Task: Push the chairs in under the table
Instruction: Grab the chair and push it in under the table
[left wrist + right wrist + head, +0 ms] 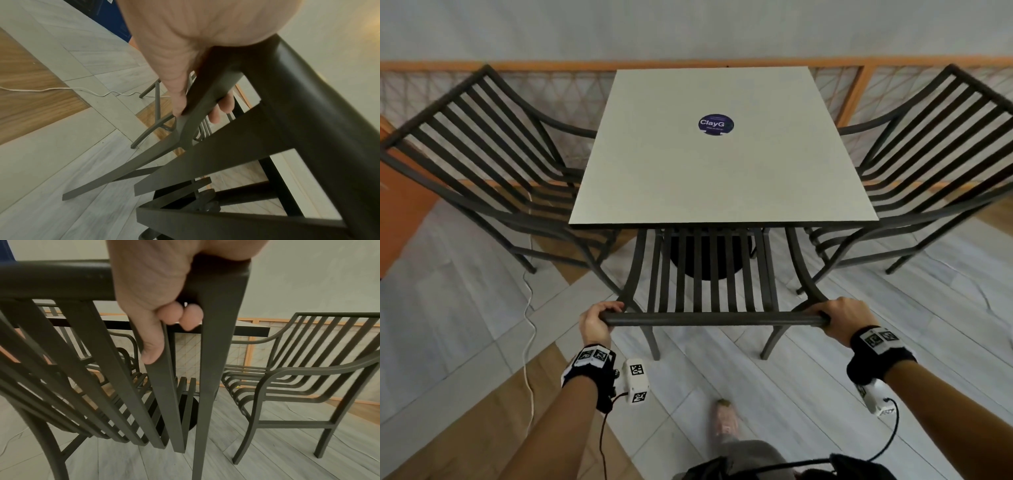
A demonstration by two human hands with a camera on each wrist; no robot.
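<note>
Centre of the head view, the square white bench [722,147] stands on grey plank floor [465,308], a round blue sticker [716,124] on its top. Three dark slatted metal armchairs surround it. The left chair [479,154] and the right chair [935,154] fill the frame's upper corners, their seat fronts just tucked beneath the bench edges. The near chair [709,274], lower centre, has its seat partly under the near edge, with the backrest well short of the bench.

And here's the grip: the left hand [596,323] wraps the left end of the top rail [715,320], the right hand [840,318] wraps the right end. The right wrist view shows that hand's fingers [180,316] curled round behind the rail, thumb down along a slat; the left wrist view shows the left hand's fingers [220,110] hooked round the corner post likewise. Both holding firmly.

The step in hand looks like driving the near chair home. Next calls for a straight, even forward shove, keeping the armrests clear of the bench edge. A white cable [529,308] trails on the floor at left.
</note>
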